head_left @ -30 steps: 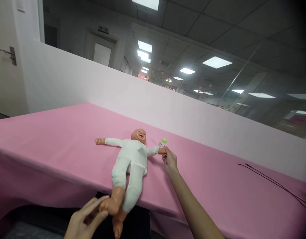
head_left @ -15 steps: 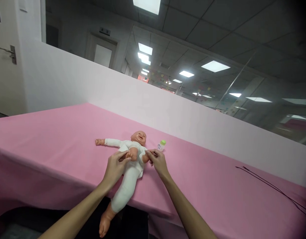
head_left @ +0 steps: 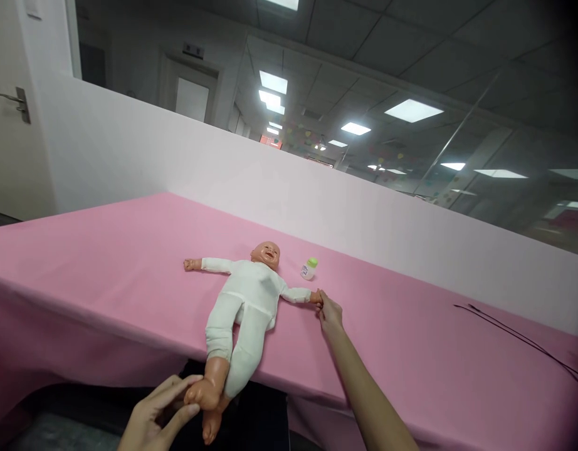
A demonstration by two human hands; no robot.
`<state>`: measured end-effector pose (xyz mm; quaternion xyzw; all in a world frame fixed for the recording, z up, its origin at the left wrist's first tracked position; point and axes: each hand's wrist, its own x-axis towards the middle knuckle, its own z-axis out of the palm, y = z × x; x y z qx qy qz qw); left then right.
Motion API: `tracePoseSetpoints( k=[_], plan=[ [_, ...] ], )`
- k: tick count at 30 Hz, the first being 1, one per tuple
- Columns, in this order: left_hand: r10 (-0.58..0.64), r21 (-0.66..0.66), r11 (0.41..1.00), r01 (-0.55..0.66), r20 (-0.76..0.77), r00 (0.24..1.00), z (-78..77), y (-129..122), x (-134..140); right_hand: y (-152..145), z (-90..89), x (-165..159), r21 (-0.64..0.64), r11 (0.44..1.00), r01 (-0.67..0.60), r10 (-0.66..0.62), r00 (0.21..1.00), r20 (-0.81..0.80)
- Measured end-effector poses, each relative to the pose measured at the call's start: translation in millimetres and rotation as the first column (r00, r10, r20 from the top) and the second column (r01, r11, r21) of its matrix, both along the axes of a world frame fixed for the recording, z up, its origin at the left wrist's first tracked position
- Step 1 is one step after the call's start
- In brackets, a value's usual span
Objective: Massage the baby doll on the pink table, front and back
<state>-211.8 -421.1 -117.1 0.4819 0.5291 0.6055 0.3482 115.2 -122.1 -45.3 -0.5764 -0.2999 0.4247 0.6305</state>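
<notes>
A baby doll point(head_left: 251, 285) with a white cloth body lies on its back on the pink-covered table point(head_left: 129, 263). Its head is at the far side, and both feet hang past the near edge. My left hand point(head_left: 160, 410) pinches the toes of one bare foot between thumb and fingers. At the other side, my right hand point(head_left: 330, 311) grips the doll's small hand, with that arm stretched out sideways. The doll's other arm lies extended to the left, untouched. Just beyond my right hand stands a small clear bottle point(head_left: 308, 270) with a green cap.
Two thin black cables point(head_left: 514, 341) lie on the right part of the table. A white low wall point(head_left: 289, 188) with glass above it runs along the back. To the far left is a door point(head_left: 16, 144) with a lever handle.
My left hand has brought the doll's raised leg down toward me, past the table edge. My right hand has moved outward to the right, drawing the doll's arm out straight.
</notes>
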Motion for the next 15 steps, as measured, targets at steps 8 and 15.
tracePoseSetpoints(
  k=[8, 15],
  plan=[
    [0.03, 0.125, 0.992, -0.033, 0.029, 0.999, 21.4, 7.3, 8.7, -1.7, 18.4, -7.9, 0.089, 0.988, -0.128, 0.118, 0.987, 0.113],
    [-0.086, 0.316, 0.937, 0.147, -0.199, 0.976, 23.6, 2.6, 11.9, -9.0, 4.0, -4.2, -0.031, 0.987, -0.158, 0.159, 0.939, 0.305]
  ],
)
